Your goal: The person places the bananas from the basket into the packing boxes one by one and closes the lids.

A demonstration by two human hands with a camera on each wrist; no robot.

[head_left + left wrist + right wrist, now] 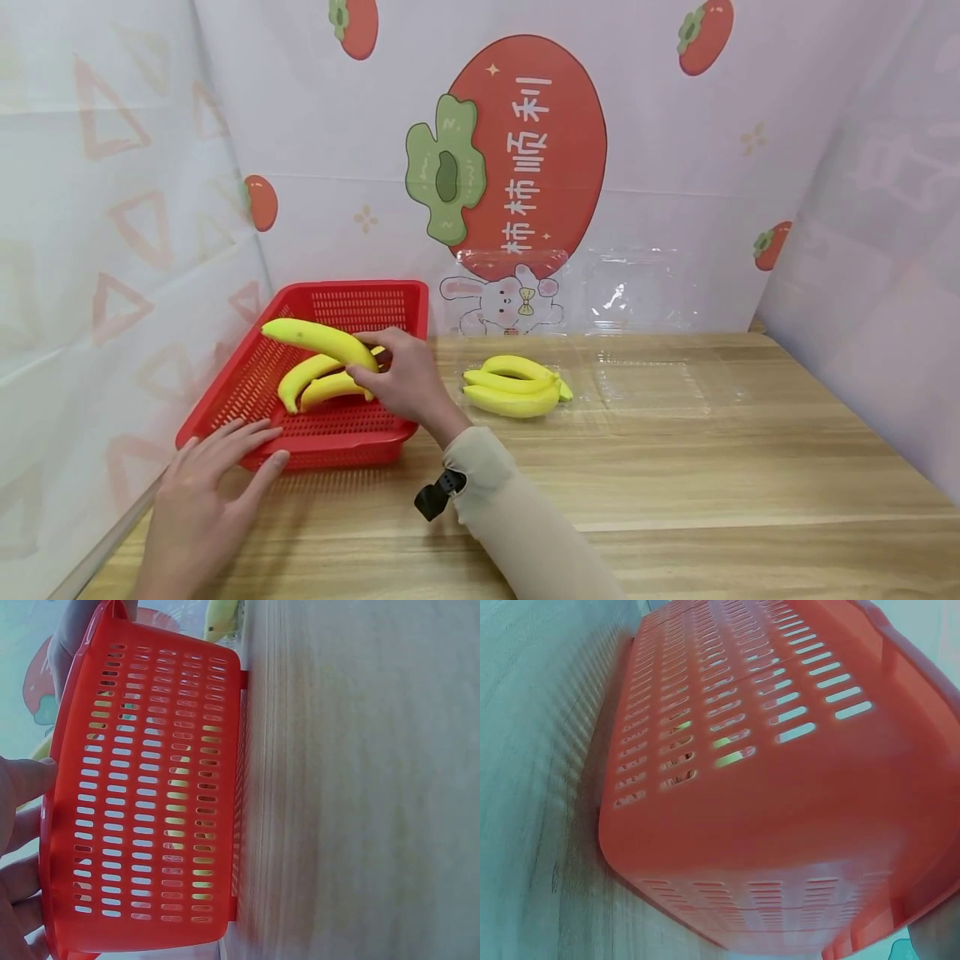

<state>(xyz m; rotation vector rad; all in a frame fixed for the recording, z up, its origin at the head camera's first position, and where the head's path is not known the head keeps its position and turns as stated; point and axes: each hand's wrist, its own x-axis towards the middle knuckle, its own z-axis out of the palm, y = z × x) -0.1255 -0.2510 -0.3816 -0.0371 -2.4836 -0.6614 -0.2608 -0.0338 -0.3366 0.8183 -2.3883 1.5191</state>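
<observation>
In the head view my right hand [408, 379] grips a yellow banana [318, 337] near one end, its other end pointing left over the red plastic basket [330, 457]. Below it, more bananas [303, 375] lie on the basket's floor, partly hidden by the held one and by the hand. My left hand [210, 492] rests at the near left rim with fingers spread. The left wrist view shows the left fingers [30, 780] at the rim. Through the slots in the right wrist view, bits of yellow banana [735, 757] show; the grasp itself is hidden there.
Right of the basket, several bananas [517, 404] lie in one clear plastic clamshell container. Another clear container [652, 387] stands beside it with its lid [637, 292] raised. A printed cloth [660, 158] hangs behind the wooden table [675, 508], and white cloth [112, 208] borders the left.
</observation>
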